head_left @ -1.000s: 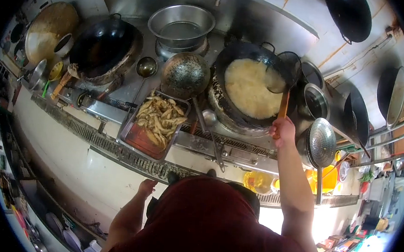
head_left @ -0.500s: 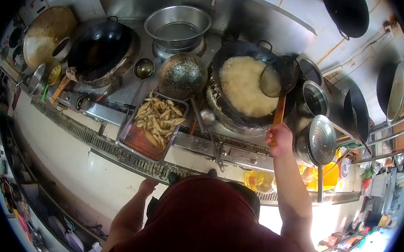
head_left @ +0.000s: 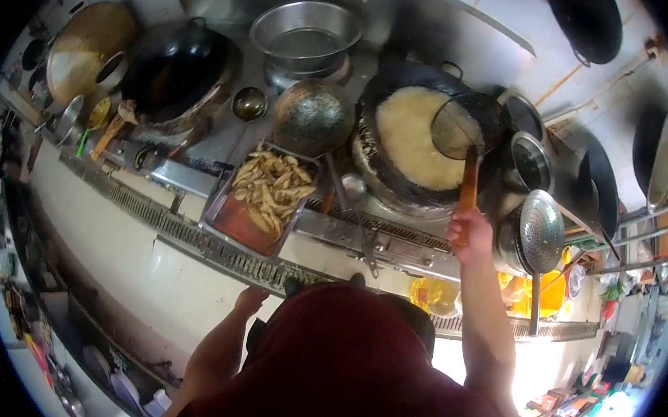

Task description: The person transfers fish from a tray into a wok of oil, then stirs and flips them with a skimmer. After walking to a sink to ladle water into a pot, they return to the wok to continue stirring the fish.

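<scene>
My right hand [head_left: 471, 235] is closed around the wooden handle [head_left: 469, 187] of a round mesh skimmer [head_left: 457, 130]. The skimmer's dark mesh overlaps the right side of a large black wok [head_left: 382, 80], where pale, bubbling foam [head_left: 417, 133] covers the oil. Low beside my body, my left hand [head_left: 251, 301] hangs near the front edge of the stove, its fingers mostly hidden. Nearest to it is a metal tray [head_left: 241, 229] of small fried fish [head_left: 274, 185], set on the stove front.
Left of the wok rest a perforated strainer [head_left: 313, 118], a ladle [head_left: 250, 103] and a steel basin [head_left: 305, 40]. A second black wok [head_left: 174, 77] stands farther left. On the right are a holed skimmer [head_left: 542, 232], steel pots [head_left: 532, 162] and yellow oil containers [head_left: 435, 295].
The camera view has shifted slightly, so the stove appears a little to the right. The skimmer has tilted a little over the wok, still in my right hand. My left hand stays low.
</scene>
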A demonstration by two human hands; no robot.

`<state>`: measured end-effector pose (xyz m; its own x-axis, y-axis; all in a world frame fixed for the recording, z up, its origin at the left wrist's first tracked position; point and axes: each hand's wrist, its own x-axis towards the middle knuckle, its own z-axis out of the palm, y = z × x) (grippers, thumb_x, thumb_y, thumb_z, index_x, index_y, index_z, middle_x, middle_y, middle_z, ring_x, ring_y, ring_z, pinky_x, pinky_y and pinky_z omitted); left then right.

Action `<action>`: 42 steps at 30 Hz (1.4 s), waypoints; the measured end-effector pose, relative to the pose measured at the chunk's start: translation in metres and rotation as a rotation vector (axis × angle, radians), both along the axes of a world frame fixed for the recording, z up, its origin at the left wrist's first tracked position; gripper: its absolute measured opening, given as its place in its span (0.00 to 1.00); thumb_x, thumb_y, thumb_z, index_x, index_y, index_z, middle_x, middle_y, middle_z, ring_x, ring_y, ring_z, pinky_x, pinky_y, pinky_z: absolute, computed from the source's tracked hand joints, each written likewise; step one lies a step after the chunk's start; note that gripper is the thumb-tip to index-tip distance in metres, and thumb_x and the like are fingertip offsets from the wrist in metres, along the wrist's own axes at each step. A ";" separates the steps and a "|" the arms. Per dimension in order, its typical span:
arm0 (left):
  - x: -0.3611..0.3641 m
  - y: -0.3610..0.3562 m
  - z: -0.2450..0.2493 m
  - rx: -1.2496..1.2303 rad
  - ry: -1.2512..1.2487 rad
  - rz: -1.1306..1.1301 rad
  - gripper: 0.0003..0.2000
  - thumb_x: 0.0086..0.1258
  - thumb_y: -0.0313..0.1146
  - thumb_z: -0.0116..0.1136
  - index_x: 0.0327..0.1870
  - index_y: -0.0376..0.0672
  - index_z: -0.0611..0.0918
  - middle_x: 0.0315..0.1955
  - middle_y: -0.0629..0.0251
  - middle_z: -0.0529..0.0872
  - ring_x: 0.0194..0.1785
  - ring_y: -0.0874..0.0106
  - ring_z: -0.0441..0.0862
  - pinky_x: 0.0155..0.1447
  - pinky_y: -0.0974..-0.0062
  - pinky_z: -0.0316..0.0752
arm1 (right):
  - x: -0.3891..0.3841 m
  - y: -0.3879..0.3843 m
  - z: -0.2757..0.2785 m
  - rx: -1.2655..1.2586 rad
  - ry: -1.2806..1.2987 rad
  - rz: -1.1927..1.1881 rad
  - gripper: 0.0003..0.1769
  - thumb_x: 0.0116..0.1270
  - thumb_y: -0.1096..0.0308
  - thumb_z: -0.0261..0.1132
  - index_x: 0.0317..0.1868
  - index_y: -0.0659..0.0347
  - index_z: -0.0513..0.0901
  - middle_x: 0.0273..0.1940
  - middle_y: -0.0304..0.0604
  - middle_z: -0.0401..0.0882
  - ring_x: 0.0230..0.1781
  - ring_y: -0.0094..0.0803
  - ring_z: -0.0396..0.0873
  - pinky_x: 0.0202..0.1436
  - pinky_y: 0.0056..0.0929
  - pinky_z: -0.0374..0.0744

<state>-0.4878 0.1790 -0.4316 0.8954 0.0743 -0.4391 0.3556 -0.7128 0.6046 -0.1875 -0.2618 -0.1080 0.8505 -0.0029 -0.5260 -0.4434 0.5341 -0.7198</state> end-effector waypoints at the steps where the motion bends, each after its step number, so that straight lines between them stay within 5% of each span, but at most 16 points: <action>1: -0.001 0.002 -0.001 0.175 -0.073 -0.238 0.10 0.55 0.33 0.55 0.39 0.51 0.80 0.36 0.56 0.80 0.43 0.58 0.77 0.44 0.60 0.73 | -0.004 -0.007 -0.003 0.008 0.012 0.020 0.12 0.53 0.76 0.54 0.38 0.56 0.67 0.24 0.40 0.68 0.17 0.25 0.64 0.15 0.17 0.62; 2: -0.002 0.005 -0.002 0.347 -0.142 -0.481 0.09 0.56 0.34 0.54 0.39 0.51 0.80 0.37 0.57 0.79 0.43 0.58 0.77 0.44 0.60 0.73 | -0.007 -0.020 -0.005 0.148 0.057 0.075 0.13 0.53 0.76 0.54 0.40 0.56 0.68 0.25 0.40 0.69 0.18 0.24 0.64 0.15 0.17 0.62; 6: 0.008 -0.005 0.021 0.090 0.186 -0.110 0.11 0.61 0.41 0.52 0.40 0.48 0.80 0.39 0.57 0.79 0.45 0.57 0.76 0.47 0.62 0.72 | -0.024 -0.035 -0.013 0.266 0.085 0.187 0.16 0.53 0.77 0.54 0.44 0.56 0.69 0.27 0.40 0.70 0.18 0.22 0.64 0.16 0.15 0.62; 10: -0.006 0.006 -0.020 0.197 -0.003 -0.184 0.13 0.62 0.43 0.51 0.39 0.45 0.80 0.39 0.55 0.80 0.46 0.57 0.76 0.49 0.62 0.71 | -0.047 -0.026 -0.040 0.167 0.029 0.150 0.15 0.57 0.75 0.54 0.46 0.55 0.69 0.29 0.40 0.70 0.19 0.22 0.64 0.16 0.14 0.63; 15: 0.003 0.000 -0.033 0.190 -0.089 -0.198 0.14 0.62 0.44 0.49 0.35 0.43 0.81 0.36 0.53 0.81 0.45 0.56 0.77 0.48 0.61 0.72 | -0.051 -0.042 -0.084 0.556 0.041 0.150 0.08 0.66 0.69 0.53 0.45 0.57 0.69 0.32 0.41 0.71 0.21 0.20 0.65 0.17 0.15 0.65; 16: 0.020 -0.012 0.025 0.099 0.071 -0.120 0.13 0.63 0.42 0.47 0.33 0.44 0.81 0.35 0.53 0.80 0.43 0.57 0.77 0.45 0.60 0.72 | -0.052 -0.043 -0.087 0.559 0.050 0.157 0.08 0.66 0.69 0.53 0.45 0.57 0.69 0.32 0.41 0.71 0.21 0.20 0.65 0.17 0.15 0.65; 18: 0.020 -0.012 0.015 0.187 0.005 -0.222 0.13 0.64 0.41 0.46 0.33 0.45 0.81 0.35 0.53 0.79 0.43 0.57 0.77 0.45 0.59 0.72 | -0.053 -0.042 -0.091 0.580 0.024 0.150 0.08 0.66 0.69 0.53 0.45 0.58 0.69 0.33 0.41 0.71 0.21 0.19 0.66 0.18 0.15 0.66; 21: 0.025 -0.017 0.028 0.276 -0.049 -0.365 0.12 0.65 0.40 0.44 0.34 0.47 0.81 0.35 0.54 0.79 0.43 0.57 0.77 0.45 0.60 0.73 | -0.056 -0.042 -0.096 0.522 0.004 0.133 0.08 0.66 0.69 0.53 0.44 0.62 0.69 0.33 0.38 0.70 0.21 0.17 0.64 0.18 0.13 0.64; 28: 0.027 -0.027 0.065 0.124 0.186 -0.077 0.14 0.63 0.45 0.47 0.36 0.47 0.81 0.37 0.54 0.80 0.45 0.56 0.77 0.48 0.61 0.72 | -0.059 -0.046 -0.115 0.350 0.009 0.144 0.07 0.65 0.69 0.54 0.42 0.61 0.71 0.34 0.38 0.73 0.24 0.19 0.67 0.22 0.15 0.68; 30: 0.022 -0.028 0.054 0.014 0.283 0.221 0.18 0.58 0.50 0.54 0.38 0.45 0.81 0.38 0.53 0.81 0.45 0.57 0.78 0.50 0.63 0.72 | -0.059 -0.046 -0.115 0.266 0.015 0.135 0.07 0.64 0.70 0.55 0.42 0.55 0.70 0.33 0.38 0.74 0.23 0.21 0.69 0.22 0.19 0.72; 33: 0.021 -0.027 0.056 0.031 0.326 0.198 0.22 0.58 0.49 0.57 0.43 0.38 0.78 0.39 0.53 0.81 0.44 0.59 0.78 0.48 0.65 0.72 | -0.058 -0.047 -0.117 0.214 0.021 0.128 0.07 0.63 0.69 0.55 0.42 0.55 0.70 0.33 0.38 0.74 0.23 0.22 0.69 0.22 0.19 0.72; 42: 0.020 -0.027 0.044 0.010 0.327 0.180 0.23 0.58 0.50 0.57 0.44 0.38 0.78 0.41 0.52 0.81 0.46 0.58 0.77 0.51 0.63 0.71 | -0.058 -0.050 -0.120 0.327 0.007 0.174 0.06 0.63 0.69 0.55 0.41 0.56 0.71 0.32 0.38 0.74 0.22 0.23 0.69 0.21 0.19 0.71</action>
